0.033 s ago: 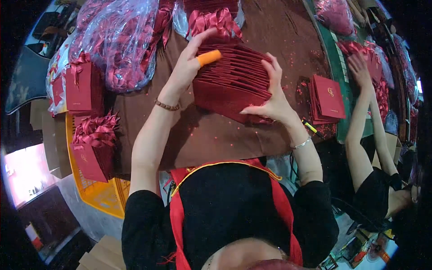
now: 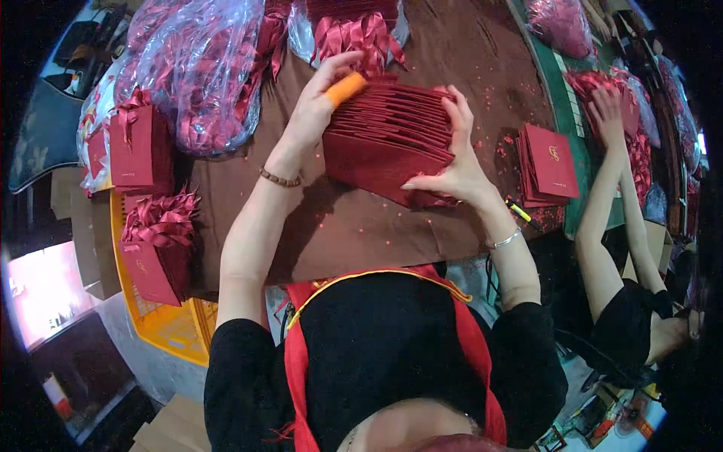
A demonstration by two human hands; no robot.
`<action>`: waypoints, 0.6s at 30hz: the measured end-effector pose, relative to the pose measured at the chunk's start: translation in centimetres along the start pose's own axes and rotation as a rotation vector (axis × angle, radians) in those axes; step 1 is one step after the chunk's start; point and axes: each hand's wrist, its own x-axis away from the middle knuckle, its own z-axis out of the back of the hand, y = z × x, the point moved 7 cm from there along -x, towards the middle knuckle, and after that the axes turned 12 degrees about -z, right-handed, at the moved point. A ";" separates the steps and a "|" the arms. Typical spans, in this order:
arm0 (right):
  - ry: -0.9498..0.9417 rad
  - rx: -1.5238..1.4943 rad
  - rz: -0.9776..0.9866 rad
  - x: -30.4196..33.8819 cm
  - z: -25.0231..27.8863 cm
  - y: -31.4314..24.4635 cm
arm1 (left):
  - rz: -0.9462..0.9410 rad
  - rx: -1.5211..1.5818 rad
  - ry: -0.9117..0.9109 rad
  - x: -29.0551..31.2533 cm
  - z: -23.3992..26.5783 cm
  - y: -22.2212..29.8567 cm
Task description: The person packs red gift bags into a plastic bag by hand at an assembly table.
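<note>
a thick stack of flat red bags [image 2: 388,139] stands on the brown-covered tabletop [image 2: 346,237], a little back from the middle of its front edge, layered edges facing up. the right hand [image 2: 459,154] has its fingers clamped on the stack's right side, thumb pressed low on the near face, probably so the layers stay upright and together. the left hand [image 2: 316,105] is at the far left corner of the stack, its fingers held apart from the digit in the orange sleeve [image 2: 346,89] (likely the thumb, sleeved perhaps for grip on smooth card). i cannot tell whether those fingertips touch a bag.

toward the tabletop's right edge lies a smaller red pile [image 2: 550,162], perhaps set there to stay clear of both arms; a yellow and black marker [image 2: 524,216] lies near the front right corner. a clear plastic bag [image 2: 218,75] bulges with red goods toward the far left. by the left edge, ribboned bags [image 2: 154,264] sit above a yellow crate [image 2: 143,324]. beyond the right edge, a co-worker's hand [image 2: 607,113] rests at other red pieces.
</note>
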 end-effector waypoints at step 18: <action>-0.101 0.028 -0.013 -1.4 -0.7 -0.2 | -0.131 0.221 -0.180 3.1 0.3 3.0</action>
